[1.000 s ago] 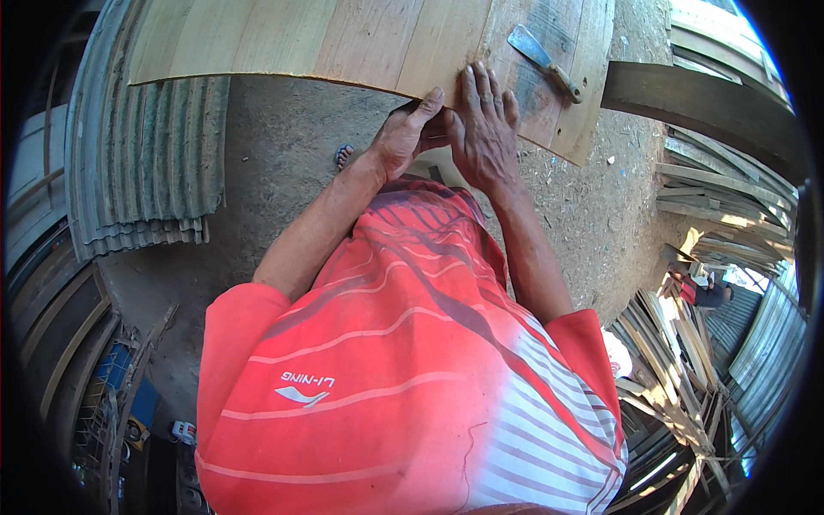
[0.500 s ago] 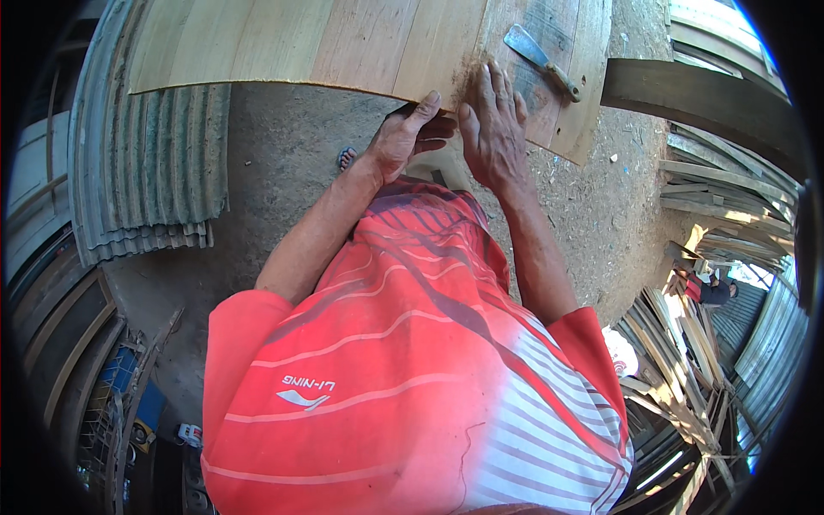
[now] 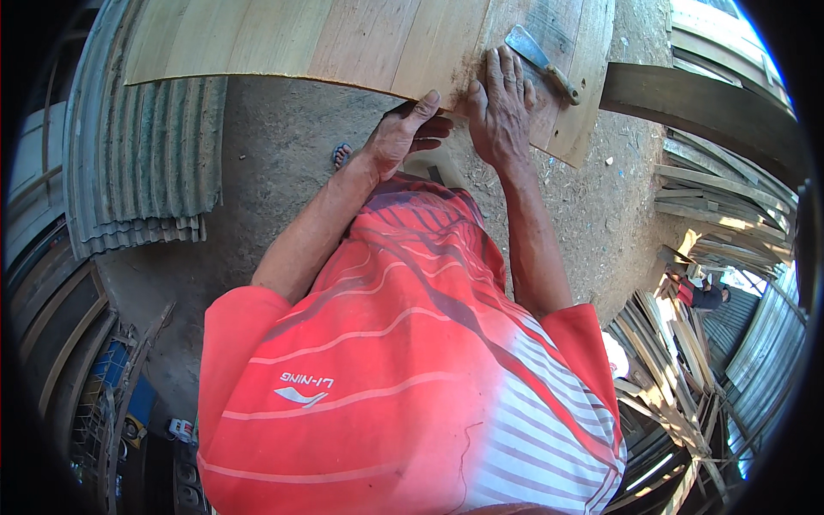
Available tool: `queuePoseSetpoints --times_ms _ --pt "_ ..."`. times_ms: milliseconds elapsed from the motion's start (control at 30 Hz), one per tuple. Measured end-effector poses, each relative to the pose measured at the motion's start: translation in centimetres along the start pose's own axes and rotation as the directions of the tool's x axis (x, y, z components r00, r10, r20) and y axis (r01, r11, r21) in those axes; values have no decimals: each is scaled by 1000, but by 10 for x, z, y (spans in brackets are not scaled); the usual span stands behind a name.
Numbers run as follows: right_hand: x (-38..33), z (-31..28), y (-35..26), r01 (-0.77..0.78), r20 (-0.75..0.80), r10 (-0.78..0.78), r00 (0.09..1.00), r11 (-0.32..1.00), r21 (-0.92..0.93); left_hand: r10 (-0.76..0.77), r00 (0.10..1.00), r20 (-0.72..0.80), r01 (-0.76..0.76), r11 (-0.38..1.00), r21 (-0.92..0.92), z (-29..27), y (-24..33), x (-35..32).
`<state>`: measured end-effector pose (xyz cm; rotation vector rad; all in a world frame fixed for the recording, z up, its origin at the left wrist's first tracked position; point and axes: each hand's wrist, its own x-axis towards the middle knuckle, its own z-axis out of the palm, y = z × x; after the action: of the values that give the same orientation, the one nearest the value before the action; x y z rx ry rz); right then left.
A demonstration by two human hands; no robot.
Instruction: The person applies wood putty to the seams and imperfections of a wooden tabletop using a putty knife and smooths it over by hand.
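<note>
A wooden panel (image 3: 360, 39) of joined planks lies in front of me, with brown dust (image 3: 470, 70) near its front edge. My right hand (image 3: 502, 112) rests palm down on the panel, fingers stretched forward beside the dust. At the panel's edge, my left hand (image 3: 403, 136) is cupped with thumb and fingers apart. Its thumb tip meets the edge, while the fingers sit just below it; whether they hold anything is hidden. A putty knife (image 3: 542, 63) with a wide metal blade and wooden handle lies on the panel, just beyond my right fingertips.
Corrugated sheets (image 3: 142, 163) are stacked at the left. A dark wooden beam (image 3: 699, 112) extends right from the panel. Piles of timber strips (image 3: 674, 378) fill the right side, with another person (image 3: 705, 295) far off there. Bare ground (image 3: 275, 137) shows below the panel.
My right hand has slid slightly forward and to the right over the panel, nearer the putty knife. The left hand stays at the edge.
</note>
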<state>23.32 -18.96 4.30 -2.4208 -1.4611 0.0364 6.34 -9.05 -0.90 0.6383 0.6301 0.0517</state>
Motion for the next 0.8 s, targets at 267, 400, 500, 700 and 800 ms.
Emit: queuePoseSetpoints --times_ms 267,400,500,700,800 --pt "8 1 3 -16 -22 16 1000 1000 -17 1 1000 -13 -1 1000 20 -1 2 1" --pt "7 3 4 -2 -21 1 1000 997 -72 -5 1000 -24 6 1000 30 1 2 -1" --pt "9 4 4 -15 -54 16 998 1000 13 0 1000 -22 1 999 36 1 4 0" --pt "-2 -2 -5 32 21 -30 999 990 -136 8 1000 -13 -7 999 45 1 4 0" --pt "1 -4 -6 12 -36 -12 999 1000 -25 2 1000 -31 0 998 62 3 7 -3"
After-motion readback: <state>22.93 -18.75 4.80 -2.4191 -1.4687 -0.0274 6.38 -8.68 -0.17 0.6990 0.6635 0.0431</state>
